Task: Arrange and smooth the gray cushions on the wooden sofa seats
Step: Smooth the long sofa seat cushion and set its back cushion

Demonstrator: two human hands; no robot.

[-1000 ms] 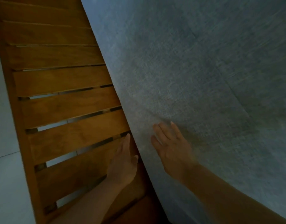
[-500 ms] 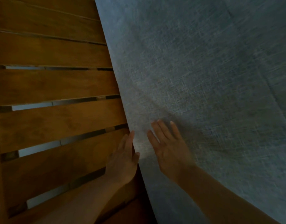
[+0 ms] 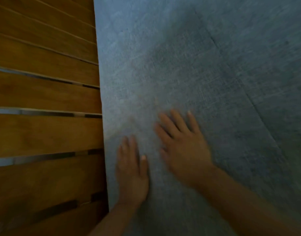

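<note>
- Head view: gray cushion [image 3: 188, 68] lay on wooden sofa seat [image 3: 44, 99], slats bare beside its left edge.
- Left hand [image 3: 131, 174] flat on cushion near that edge, fingers released.
- Right hand [image 3: 182, 147] flat on cushion, fingers spread, blurred.

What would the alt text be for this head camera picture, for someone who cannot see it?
Two bare hands lie flat, fingers straight, on a gray cushion: the left hand near the cushion's edge, the right hand beside it. To the left, bare wooden slats of the sofa seat show. The picture is blurred.
</note>
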